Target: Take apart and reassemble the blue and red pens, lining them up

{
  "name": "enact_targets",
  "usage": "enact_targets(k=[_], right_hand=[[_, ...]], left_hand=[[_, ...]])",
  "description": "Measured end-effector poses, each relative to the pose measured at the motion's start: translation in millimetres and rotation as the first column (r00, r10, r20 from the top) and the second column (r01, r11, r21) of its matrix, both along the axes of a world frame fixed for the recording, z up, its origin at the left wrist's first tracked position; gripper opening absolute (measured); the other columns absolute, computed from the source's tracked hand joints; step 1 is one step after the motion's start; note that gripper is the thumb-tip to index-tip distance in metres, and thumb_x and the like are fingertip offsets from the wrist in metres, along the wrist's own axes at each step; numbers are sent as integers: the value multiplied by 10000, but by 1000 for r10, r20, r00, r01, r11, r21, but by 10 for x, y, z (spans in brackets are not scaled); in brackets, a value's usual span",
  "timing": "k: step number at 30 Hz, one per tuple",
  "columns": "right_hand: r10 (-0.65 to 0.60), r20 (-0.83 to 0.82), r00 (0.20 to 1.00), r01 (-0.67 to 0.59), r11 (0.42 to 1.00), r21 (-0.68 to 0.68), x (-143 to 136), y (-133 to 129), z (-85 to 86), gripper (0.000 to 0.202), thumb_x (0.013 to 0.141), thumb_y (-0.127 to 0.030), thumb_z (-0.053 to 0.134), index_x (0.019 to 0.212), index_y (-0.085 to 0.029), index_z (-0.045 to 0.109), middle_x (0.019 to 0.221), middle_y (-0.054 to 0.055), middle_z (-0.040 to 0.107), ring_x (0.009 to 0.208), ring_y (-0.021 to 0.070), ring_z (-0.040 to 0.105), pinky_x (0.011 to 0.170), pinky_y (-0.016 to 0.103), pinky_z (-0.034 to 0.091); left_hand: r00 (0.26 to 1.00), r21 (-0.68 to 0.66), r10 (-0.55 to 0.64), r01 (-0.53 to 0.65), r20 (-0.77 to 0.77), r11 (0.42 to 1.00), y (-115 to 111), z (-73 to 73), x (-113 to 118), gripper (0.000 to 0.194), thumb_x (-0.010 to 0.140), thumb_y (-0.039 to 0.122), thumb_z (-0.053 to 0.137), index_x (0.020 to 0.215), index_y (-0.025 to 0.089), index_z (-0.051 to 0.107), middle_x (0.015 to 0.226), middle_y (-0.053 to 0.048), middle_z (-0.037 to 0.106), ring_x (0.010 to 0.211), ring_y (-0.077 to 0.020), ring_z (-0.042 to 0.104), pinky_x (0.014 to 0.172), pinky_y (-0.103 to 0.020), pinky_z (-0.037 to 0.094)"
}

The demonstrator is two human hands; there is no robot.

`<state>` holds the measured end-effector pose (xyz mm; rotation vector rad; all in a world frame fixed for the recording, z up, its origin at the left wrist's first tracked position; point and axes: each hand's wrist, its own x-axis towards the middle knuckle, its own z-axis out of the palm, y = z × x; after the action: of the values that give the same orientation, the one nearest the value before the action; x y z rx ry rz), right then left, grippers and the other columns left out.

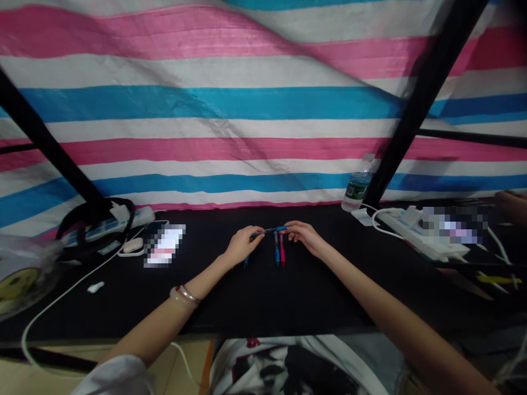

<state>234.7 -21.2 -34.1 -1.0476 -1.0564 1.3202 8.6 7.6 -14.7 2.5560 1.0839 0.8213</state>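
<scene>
A blue and dark pen is held level between my two hands, above the black table. My left hand pinches its left end, and my right hand pinches its blue right end. Just below it, a blue pen and a red pen lie side by side on the table, pointing toward me. Another blue pen shows partly beside my left hand, its upper part hidden by that hand.
At the left are a lit phone, black headphones, a plastic bag and a white cable. A water bottle stands at the back right, near a power strip. Another person's hand shows at the right edge.
</scene>
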Motion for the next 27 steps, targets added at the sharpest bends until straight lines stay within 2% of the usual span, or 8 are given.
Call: enact_targets(k=[6, 14, 23, 27], right_hand=[[16, 14, 1000, -16, 1000, 1, 15, 0, 2, 231, 642, -188, 618, 862, -148, 674, 827, 78, 701, 557, 99, 559, 450, 200, 354], [32, 55, 998, -33, 999, 27, -7, -3, -5, 250, 624, -178, 612, 867, -169, 672, 789, 56, 705, 541, 92, 545, 454, 196, 350], [53, 102, 993, -59, 997, 54, 16, 14, -48, 304, 667, -327, 670, 922, -162, 673, 842, 76, 698, 552, 96, 538, 461, 209, 346], [45, 132, 990, -55, 996, 75, 20, 22, -79, 320, 668, -365, 673, 908, -153, 681, 786, 63, 688, 546, 88, 526, 469, 207, 341]], left_hand=[[1000, -9, 10, -10, -25, 1000, -8, 16, 2, 264, 863, 373, 439, 977, 229, 629, 890, -30, 635, 738, -152, 576, 674, -248, 433], [998, -23, -21, 19, -57, 1000, -41, 43, 6, 278, 869, 384, 427, 995, 239, 629, 942, -30, 638, 827, -169, 590, 731, -263, 445], [999, -24, -24, 23, -45, 999, -41, 37, 0, 274, 870, 374, 435, 1016, 244, 627, 965, -34, 639, 847, -176, 595, 752, -278, 450], [998, -14, -28, 28, -51, 1000, -16, 15, -11, 276, 874, 373, 432, 1029, 247, 623, 979, -31, 639, 880, -179, 594, 787, -280, 448]])
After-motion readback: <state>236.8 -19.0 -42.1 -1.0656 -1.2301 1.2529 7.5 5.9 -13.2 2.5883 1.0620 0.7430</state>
